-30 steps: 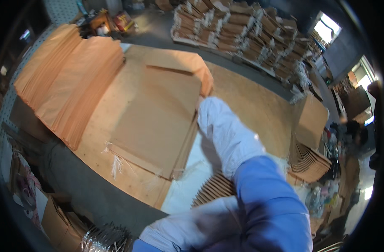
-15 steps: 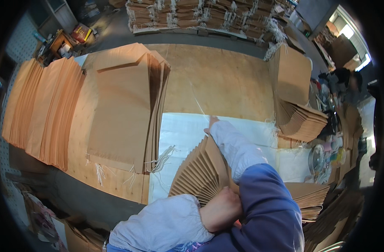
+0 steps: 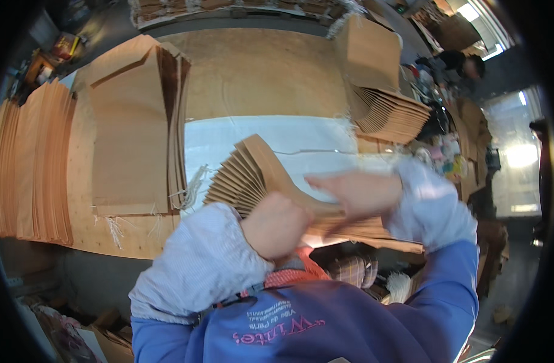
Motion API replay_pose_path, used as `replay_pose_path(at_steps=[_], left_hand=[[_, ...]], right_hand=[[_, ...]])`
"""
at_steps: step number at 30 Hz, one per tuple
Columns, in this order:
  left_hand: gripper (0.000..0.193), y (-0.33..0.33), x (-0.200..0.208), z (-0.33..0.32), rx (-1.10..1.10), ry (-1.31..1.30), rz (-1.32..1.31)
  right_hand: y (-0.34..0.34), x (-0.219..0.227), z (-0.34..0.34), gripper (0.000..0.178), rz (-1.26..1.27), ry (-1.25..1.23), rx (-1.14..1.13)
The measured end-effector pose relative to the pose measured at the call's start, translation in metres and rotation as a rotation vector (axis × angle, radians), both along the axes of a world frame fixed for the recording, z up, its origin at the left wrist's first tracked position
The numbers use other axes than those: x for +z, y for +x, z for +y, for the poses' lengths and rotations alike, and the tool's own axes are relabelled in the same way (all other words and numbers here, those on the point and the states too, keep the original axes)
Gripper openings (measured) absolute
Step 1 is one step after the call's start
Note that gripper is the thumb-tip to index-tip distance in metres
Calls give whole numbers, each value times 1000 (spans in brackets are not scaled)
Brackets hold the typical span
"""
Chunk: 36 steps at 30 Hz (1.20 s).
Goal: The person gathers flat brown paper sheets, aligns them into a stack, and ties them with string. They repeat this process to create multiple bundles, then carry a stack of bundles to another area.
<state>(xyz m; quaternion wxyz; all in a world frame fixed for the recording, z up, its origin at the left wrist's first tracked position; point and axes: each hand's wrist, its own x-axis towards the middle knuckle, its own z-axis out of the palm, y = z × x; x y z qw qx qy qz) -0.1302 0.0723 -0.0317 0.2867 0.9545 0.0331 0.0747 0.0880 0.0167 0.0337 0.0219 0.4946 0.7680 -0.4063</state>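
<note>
A bundle of brown paper bags (image 3: 268, 163) lies bent on the white sheet (image 3: 325, 130), its far-left edges fanned out. My left hand (image 3: 277, 227) is closed in a fist round the bundle's middle. My right hand (image 3: 359, 193), smeared by motion, is just to the right above the bags, its fingers stretched out and nothing visible in them. Across the sheet, beyond the bundle, runs a thin string (image 3: 307, 150). A bunch of loose white strings (image 3: 195, 187) lies left of the bags.
Large flat brown bags (image 3: 128, 145) are piled on the wooden table (image 3: 259, 72), with upright folded stacks (image 3: 44, 163) farther left. Another fanned bag stack (image 3: 392, 115) sits at the far right. Behind it, a person (image 3: 455, 60) is bent over. More bundles (image 3: 228, 9) stand beyond the table.
My right hand has come back from the sheet's far part, where it was at the string, to beside my left hand. My arms no longer cross. The whole view has shifted.
</note>
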Motion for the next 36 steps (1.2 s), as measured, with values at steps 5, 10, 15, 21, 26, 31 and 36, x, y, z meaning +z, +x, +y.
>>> replay_pose_path(at_steps=[5,10,15,21,26,31,36], left_hand=[[20,8,22,-2,-18,156,283],[39,-52,24,-13,228,313,-204],[2,-226,-69,-120,987,-112,-294],[36,-190,-247,-211,1004,-1395,-352],[39,-58,-270,-87,836,-1298,-373],[41,-12,-252,-33,813,-1237,-287],[44,-2,-245,-19,823,-1176,-168]], right_hand=[[-36,-27,-91,54,-352,416,-321],[-5,-41,-74,26,-503,201,-7],[-8,-25,-48,26,-365,148,91],[-27,-30,-62,24,-337,45,108],[-64,-22,-73,24,-192,102,16],[-92,15,-64,25,-269,57,94],[-108,80,-75,24,-176,315,271]])
